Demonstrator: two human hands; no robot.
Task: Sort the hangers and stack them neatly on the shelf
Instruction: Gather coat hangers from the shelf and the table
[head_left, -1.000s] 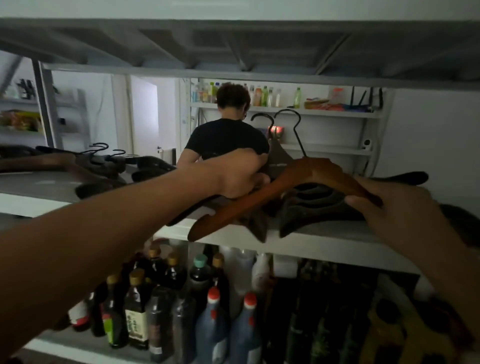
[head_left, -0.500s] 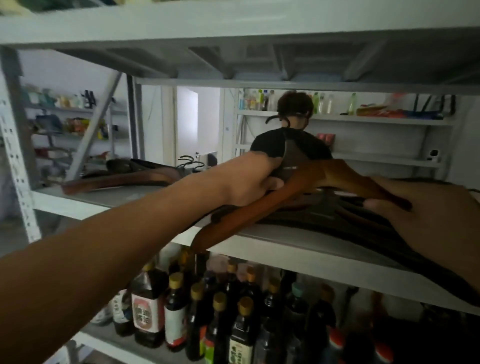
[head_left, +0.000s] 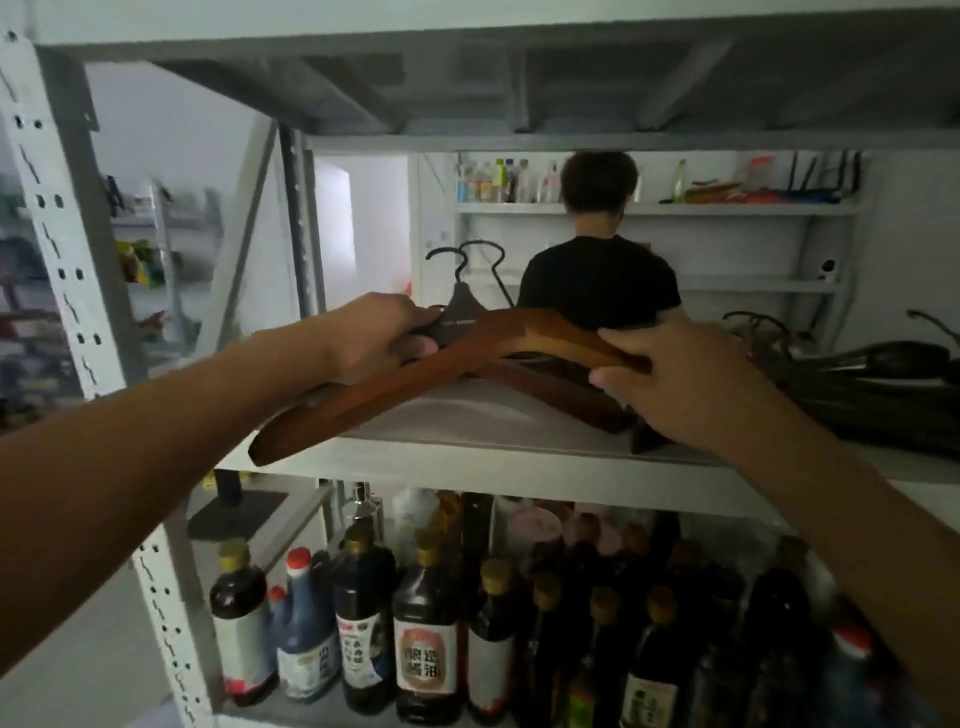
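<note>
A reddish-brown wooden hanger (head_left: 395, 382) lies tilted over the white shelf (head_left: 467, 460), its left end jutting past the front edge. My left hand (head_left: 379, 332) grips it near the middle, together with a darker hanger (head_left: 460, 317) whose black hook stands up behind. My right hand (head_left: 675, 379) closes on the brown hanger's right arm, above another dark brown hanger (head_left: 566, 397) lying on the shelf. A pile of black hangers (head_left: 878, 389) rests on the shelf at the right.
Several dark sauce bottles (head_left: 426, 639) fill the shelf below. A perforated metal upright (head_left: 67, 249) stands at the left. Behind the shelf a person in a black shirt (head_left: 597, 280) faces away toward wall shelves of small bottles. The upper shelf deck hangs close overhead.
The view has swung left and the black hanger pile now sits farther right. Both hands carried the brown hanger leftward along the shelf and keep their hold.
</note>
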